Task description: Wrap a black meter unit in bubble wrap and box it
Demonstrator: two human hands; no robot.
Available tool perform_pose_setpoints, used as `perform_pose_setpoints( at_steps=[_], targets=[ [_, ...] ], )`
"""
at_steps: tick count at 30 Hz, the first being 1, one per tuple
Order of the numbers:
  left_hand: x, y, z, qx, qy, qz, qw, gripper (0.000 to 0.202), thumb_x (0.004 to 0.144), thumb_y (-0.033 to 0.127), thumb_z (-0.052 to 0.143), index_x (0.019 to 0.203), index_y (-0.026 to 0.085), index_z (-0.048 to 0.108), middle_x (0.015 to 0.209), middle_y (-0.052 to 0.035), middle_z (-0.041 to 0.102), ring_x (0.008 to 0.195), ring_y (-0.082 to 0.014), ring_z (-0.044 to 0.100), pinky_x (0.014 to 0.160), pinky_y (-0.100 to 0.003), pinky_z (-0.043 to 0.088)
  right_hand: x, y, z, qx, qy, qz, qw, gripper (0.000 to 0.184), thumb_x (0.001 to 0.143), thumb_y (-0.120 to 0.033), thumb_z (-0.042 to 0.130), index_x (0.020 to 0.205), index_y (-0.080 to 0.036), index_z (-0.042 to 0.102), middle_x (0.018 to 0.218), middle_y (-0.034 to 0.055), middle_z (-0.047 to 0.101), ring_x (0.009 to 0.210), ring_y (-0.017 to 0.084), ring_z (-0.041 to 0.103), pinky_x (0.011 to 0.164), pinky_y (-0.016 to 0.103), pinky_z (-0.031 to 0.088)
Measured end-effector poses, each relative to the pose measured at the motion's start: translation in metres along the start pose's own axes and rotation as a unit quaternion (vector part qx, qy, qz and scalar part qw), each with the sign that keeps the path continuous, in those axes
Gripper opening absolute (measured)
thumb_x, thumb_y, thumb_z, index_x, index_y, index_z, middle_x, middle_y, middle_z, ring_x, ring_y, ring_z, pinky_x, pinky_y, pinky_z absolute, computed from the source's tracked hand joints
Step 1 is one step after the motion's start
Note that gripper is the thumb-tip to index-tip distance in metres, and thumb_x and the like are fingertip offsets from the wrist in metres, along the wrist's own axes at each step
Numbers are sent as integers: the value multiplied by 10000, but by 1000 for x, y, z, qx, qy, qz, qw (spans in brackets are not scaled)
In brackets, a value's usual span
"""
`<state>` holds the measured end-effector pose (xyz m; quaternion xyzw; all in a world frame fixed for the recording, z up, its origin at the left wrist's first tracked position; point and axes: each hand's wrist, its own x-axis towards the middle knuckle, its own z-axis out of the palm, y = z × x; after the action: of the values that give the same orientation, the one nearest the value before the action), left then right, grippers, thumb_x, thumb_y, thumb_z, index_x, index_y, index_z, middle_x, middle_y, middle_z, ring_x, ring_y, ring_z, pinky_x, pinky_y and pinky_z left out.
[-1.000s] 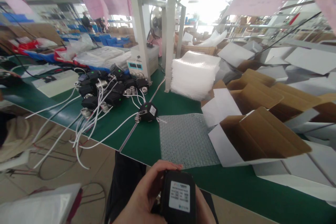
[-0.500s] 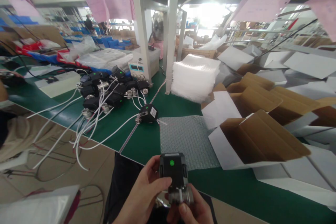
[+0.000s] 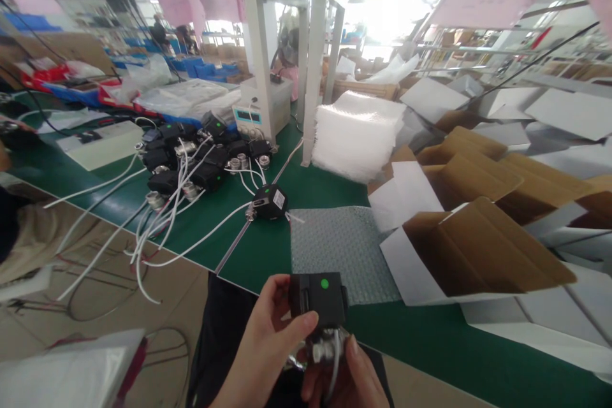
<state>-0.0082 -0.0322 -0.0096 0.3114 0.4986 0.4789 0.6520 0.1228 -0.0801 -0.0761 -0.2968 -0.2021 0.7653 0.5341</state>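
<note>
Close to my lap I hold a motorized valve point(image 3: 325, 303), a black housing with a green dot and a metal valve body below it. My left hand point(image 3: 275, 331) grips the housing from the left, thumb across its front. Around the metal body point(image 3: 325, 350) curl the fingers of my right hand point(image 3: 361, 373), where a white cable hangs down. Another such valve point(image 3: 270, 202) lies on the green table ahead, beside a sheet of bubble wrap point(image 3: 335, 242). The far fingers of both hands are partly hidden.
Several more valves point(image 3: 210, 156) with white cables are heaped at the left, cables hanging past the table edge. Open white cardboard boxes point(image 3: 478, 255) crowd the right. A stack of white foam sheets point(image 3: 356, 134) stands by a metal post point(image 3: 313, 64). A person's arm shows at far left.
The valve in my hands has turned, so its cable and another side of the metal body now face me. My right hand has shifted its hold on the metal body.
</note>
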Motion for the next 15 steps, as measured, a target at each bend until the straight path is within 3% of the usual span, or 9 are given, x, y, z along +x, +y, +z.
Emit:
perform_pose_setpoints(
  at_steps=[4,7,10,13,15],
  targets=[
    [-3,-2,-5,29,-40,33,998,507,798,394,800,1220,207,591,1180,-97,719,976,-243,726,844,-328,593,7,5,-14,68,-12,53,996,592,882,-752,759,900,-162,720,758,56,688,501,136,592,458,202,486],
    [-4,-2,-8,58,-57,75,994,459,892,448,728,1277,224,619,1249,-91,697,1066,-237,700,945,-327,575,14,9,-22,171,-52,42,983,472,920,-627,795,809,-187,667,600,-45,535,363,54,335,371,143,358],
    [-5,-1,-7,83,-69,102,989,394,969,487,647,1279,243,660,1234,-71,699,1135,-223,668,1018,-297,531,20,6,-23,216,-113,39,969,513,905,-606,822,721,-207,559,536,-112,339,346,43,140,318,131,242],
    [-4,-2,-5,78,-84,113,987,410,969,548,633,1255,261,694,1197,-59,713,1080,-221,686,985,-287,540,19,-3,-25,133,-124,45,982,586,912,-696,762,681,-227,498,520,-123,264,335,53,106,298,143,202],
    [-2,-5,-7,71,-81,112,988,431,956,577,637,1246,267,707,1186,-61,716,1067,-230,685,953,-291,552,15,-11,-27,-5,-85,-4,996,599,965,-757,626,676,-241,534,497,-116,265,312,71,95,267,170,158]
  ],
)
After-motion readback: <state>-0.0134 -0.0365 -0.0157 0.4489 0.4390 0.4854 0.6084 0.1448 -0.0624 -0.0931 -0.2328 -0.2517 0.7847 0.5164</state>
